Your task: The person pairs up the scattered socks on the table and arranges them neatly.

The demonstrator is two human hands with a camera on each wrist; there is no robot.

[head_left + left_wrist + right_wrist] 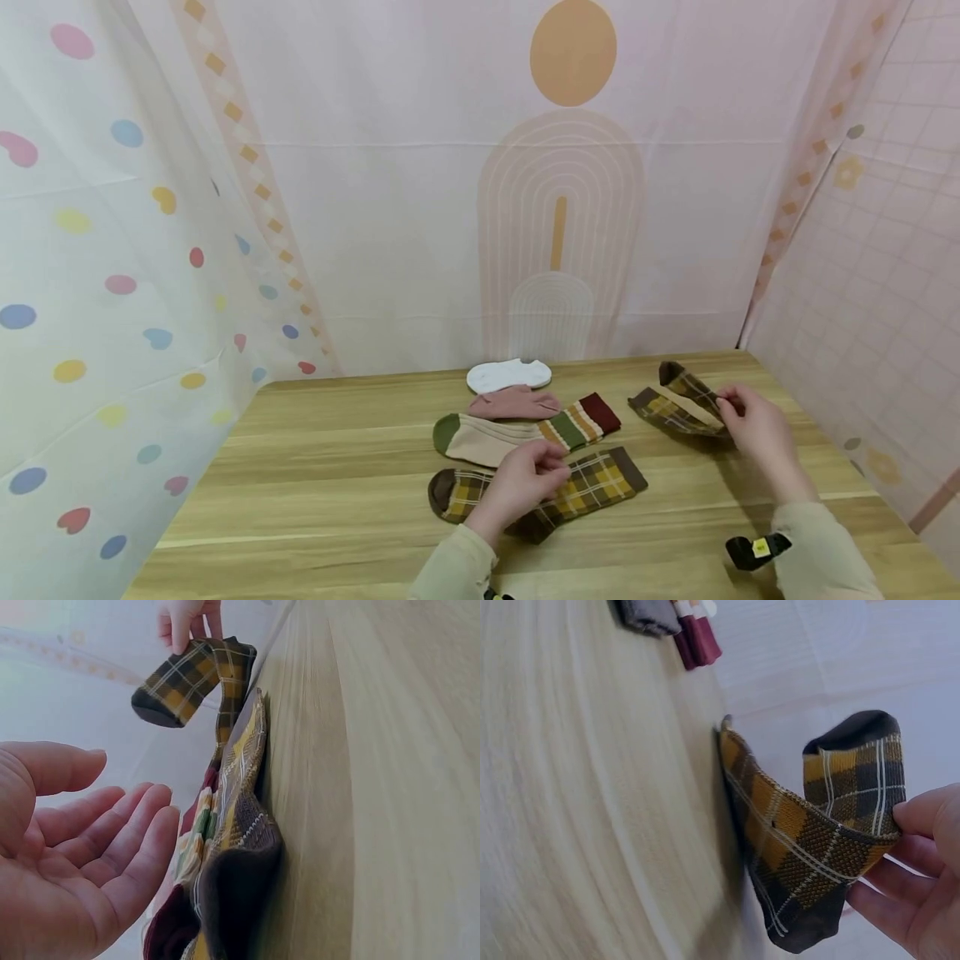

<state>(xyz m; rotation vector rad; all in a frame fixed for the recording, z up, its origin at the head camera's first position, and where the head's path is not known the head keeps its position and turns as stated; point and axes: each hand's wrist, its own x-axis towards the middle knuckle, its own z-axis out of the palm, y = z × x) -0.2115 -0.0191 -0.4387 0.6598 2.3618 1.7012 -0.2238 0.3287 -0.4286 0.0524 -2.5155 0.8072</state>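
My right hand (757,429) pinches a brown and yellow plaid sock (802,847) partway along its length. The sock bends there, its toe end folded back over the leg, and part of it touches the table at the right. Above a second plaid sock (600,487) hovers my left hand (525,483), fingers loosely curved and holding nothing. That sock lies flat, toe to the left, partly hidden behind the hand and wrist. In the left wrist view my palm (67,877) is bare beside the row of socks.
Behind the flat plaid sock lie a beige sock (480,440) with green toe and striped cuff, a pink sock (513,403) and a white sock (510,376). The wooden table (315,483) ends at a patterned curtain (390,250) at the back.
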